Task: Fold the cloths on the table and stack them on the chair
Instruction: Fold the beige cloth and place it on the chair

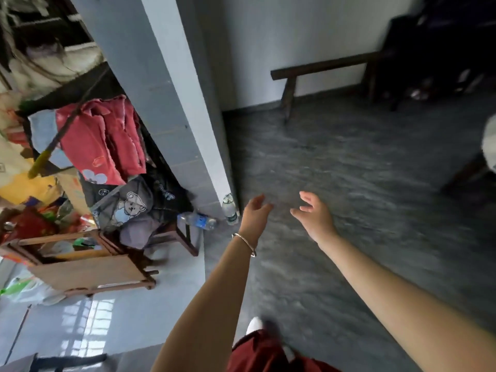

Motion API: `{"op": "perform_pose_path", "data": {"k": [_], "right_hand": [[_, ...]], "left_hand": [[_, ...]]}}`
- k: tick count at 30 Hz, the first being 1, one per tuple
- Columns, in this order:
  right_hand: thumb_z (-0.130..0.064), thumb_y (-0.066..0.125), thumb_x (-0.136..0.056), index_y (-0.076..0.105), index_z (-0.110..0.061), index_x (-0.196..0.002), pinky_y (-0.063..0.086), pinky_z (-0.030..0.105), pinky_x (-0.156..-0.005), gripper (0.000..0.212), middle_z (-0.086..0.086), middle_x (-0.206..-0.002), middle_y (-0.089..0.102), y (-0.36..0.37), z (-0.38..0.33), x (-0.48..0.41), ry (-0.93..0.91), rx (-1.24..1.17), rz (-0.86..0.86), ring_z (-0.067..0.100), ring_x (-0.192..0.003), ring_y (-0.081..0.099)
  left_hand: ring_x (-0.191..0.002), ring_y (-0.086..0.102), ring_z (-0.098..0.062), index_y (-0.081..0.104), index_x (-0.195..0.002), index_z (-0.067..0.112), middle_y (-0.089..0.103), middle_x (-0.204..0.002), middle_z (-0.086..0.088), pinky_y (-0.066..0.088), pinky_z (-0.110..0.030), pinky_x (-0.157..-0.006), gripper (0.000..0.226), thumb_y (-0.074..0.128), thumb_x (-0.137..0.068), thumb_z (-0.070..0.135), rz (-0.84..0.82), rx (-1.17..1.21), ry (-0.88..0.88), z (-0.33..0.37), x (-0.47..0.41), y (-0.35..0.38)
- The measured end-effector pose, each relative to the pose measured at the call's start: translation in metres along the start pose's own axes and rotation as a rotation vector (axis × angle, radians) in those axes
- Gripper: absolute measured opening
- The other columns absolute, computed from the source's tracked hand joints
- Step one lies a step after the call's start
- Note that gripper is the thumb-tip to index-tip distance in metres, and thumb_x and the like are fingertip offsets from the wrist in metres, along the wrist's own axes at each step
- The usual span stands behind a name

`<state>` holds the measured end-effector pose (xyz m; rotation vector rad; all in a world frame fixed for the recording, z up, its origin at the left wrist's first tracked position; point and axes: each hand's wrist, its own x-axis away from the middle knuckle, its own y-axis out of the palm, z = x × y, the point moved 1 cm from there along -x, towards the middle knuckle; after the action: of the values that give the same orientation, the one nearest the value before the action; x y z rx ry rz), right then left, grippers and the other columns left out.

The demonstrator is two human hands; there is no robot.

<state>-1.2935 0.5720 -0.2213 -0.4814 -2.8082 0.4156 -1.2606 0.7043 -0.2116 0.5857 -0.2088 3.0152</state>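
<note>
Hands stretch forward at the centre of the frame: our left hand (255, 210), a bangle (245, 241) on its wrist, and our right hand (315, 218) hang over the grey floor (349, 170) with fingers (307, 197) loosely spread, grasping nothing. At middle left we see the cloths heaped well apart from our hands, a red cloth (99, 140) above a grey bear-print cloth (126, 208), beside the pale pillar (171, 103). Two plastic bottles (198, 220) sit at the pillar's foot, between the heap and our left hand.
</note>
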Motion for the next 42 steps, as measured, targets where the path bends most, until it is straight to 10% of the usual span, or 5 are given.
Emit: {"op": "perform_pose_path", "data": {"k": [18, 27, 33, 42], "right_hand": [[-0.011, 0.064, -0.085, 0.043, -0.014, -0.135, 0.042, 0.025, -0.089, 0.054, 0.001, -0.142, 0.044, -0.142, 0.027, -0.075, 0.117, -0.099, 0.325, 0.020, -0.121, 0.051], [-0.011, 0.064, -0.086, 0.041, -0.016, -0.136, 0.042, 0.024, -0.088, 0.056, 0.000, -0.142, 0.044, -0.203, 0.035, -0.133, 0.187, -0.101, 0.474, 0.018, -0.123, 0.049], [-0.013, 0.066, -0.085, 0.044, -0.016, -0.135, 0.041, 0.022, -0.084, 0.055, 0.001, -0.141, 0.046, -0.232, 0.044, -0.160, 0.245, -0.092, 0.587, 0.018, -0.122, 0.051], [-0.008, 0.066, -0.083, 0.047, -0.011, -0.131, 0.045, 0.028, -0.084, 0.052, 0.003, -0.135, 0.050, -0.280, 0.072, -0.162, 0.297, -0.166, 0.785, 0.020, -0.117, 0.054]], "left_hand": [[-0.110, 0.048, -0.015, 0.044, -0.132, 0.006, 0.050, -0.127, -0.006, 0.039, -0.014, -0.079, 0.042, 0.052, -0.091, 0.008, -0.414, -0.179, 0.053, 0.062, -0.058, 0.179], [-0.129, 0.044, -0.021, 0.043, -0.134, 0.004, 0.047, -0.139, -0.011, 0.035, -0.028, -0.103, 0.046, 0.054, -0.090, 0.009, -0.562, -0.260, 0.064, 0.086, -0.112, 0.271], [-0.110, 0.049, -0.013, 0.045, -0.132, 0.002, 0.052, -0.128, -0.008, 0.039, -0.003, -0.071, 0.043, 0.055, -0.090, 0.007, -0.671, -0.292, 0.115, 0.099, -0.139, 0.320], [-0.128, 0.046, -0.023, 0.046, -0.130, 0.001, 0.049, -0.137, -0.013, 0.036, -0.029, -0.104, 0.043, 0.057, -0.089, 0.007, -0.832, -0.379, 0.131, 0.094, -0.141, 0.386]]}}
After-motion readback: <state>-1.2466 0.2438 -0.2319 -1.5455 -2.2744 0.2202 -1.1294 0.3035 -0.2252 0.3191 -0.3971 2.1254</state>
